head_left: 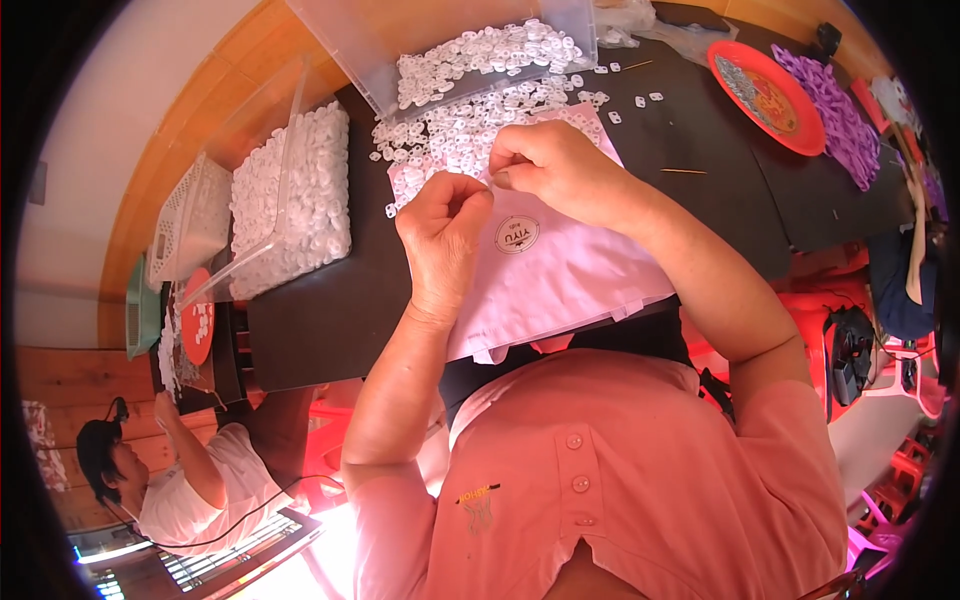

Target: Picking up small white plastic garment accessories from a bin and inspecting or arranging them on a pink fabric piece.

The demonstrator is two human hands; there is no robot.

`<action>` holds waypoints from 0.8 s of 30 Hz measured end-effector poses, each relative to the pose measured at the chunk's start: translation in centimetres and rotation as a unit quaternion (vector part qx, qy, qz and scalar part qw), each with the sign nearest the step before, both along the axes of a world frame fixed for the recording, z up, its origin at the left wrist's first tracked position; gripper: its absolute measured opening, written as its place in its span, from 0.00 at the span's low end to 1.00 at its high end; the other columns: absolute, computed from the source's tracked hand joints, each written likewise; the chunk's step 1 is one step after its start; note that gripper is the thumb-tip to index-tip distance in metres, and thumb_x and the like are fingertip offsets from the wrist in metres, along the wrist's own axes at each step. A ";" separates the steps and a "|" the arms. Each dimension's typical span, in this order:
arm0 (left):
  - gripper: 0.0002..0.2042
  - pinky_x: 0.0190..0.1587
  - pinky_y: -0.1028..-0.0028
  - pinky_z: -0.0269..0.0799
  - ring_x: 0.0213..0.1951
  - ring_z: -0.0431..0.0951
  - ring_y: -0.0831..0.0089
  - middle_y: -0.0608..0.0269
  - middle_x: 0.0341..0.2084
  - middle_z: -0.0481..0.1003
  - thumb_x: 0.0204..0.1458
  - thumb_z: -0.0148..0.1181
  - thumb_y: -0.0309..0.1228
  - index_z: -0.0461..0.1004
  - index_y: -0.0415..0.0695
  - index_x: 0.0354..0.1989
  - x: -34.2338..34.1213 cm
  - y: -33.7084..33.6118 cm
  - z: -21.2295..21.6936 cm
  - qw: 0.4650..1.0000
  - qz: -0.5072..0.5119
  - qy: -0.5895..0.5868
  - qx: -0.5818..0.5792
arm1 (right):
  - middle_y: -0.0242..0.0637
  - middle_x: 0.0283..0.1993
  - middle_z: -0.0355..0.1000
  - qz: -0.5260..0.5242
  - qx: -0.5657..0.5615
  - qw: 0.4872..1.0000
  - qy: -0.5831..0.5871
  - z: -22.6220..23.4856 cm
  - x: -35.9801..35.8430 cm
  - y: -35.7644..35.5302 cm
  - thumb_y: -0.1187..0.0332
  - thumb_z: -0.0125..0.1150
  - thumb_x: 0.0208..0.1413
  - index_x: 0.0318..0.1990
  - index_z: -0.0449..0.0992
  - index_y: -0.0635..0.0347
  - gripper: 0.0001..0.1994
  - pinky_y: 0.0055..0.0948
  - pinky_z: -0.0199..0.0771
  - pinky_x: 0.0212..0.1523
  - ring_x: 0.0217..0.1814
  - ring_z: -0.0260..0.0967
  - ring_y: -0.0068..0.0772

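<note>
My left hand and my right hand meet above a pink cloth with a round dark print on it. Both are closed, thumbs and fingertips pinched close together. Whatever lies between the fingertips is too small and hidden to make out. Just beyond my hands, many small white pieces with holes lie in a loose heap, some on the far part of the cloth. They spread from the mouth of a clear plastic bin tipped toward me, which holds more of the same pieces.
At left stands a clear box full of white pieces, beside a white basket. A red plate and purple strips lie at far right. A co-worker sits at lower left. Thin sticks lie on the dark table.
</note>
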State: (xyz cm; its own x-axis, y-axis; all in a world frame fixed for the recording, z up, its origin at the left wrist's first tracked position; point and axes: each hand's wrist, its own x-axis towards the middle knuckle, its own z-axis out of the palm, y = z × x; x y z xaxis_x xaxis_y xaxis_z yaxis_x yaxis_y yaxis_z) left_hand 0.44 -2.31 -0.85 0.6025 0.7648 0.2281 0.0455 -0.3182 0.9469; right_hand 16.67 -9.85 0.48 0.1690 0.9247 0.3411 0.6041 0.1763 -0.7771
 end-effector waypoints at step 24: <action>0.03 0.26 0.82 0.66 0.23 0.69 0.85 0.69 0.21 0.73 0.49 0.60 0.23 0.75 0.37 0.29 0.1 -0.5 -0.1 0.999 0.020 -0.033 0.005 | 0.43 0.29 0.75 0.018 0.012 0.999 -0.033 -0.1 -0.2 0.0 0.74 0.57 0.53 0.34 0.73 0.67 0.05 0.31 0.70 0.35 0.32 0.73 0.35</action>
State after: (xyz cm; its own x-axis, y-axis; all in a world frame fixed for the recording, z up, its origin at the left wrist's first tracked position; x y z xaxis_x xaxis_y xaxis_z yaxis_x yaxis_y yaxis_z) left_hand 0.59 -2.77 -0.90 0.5543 0.7860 0.2736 -0.0043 -0.3260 0.9453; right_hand 16.51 -9.81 0.36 0.1110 0.9214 0.3724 0.6474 0.2173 -0.7306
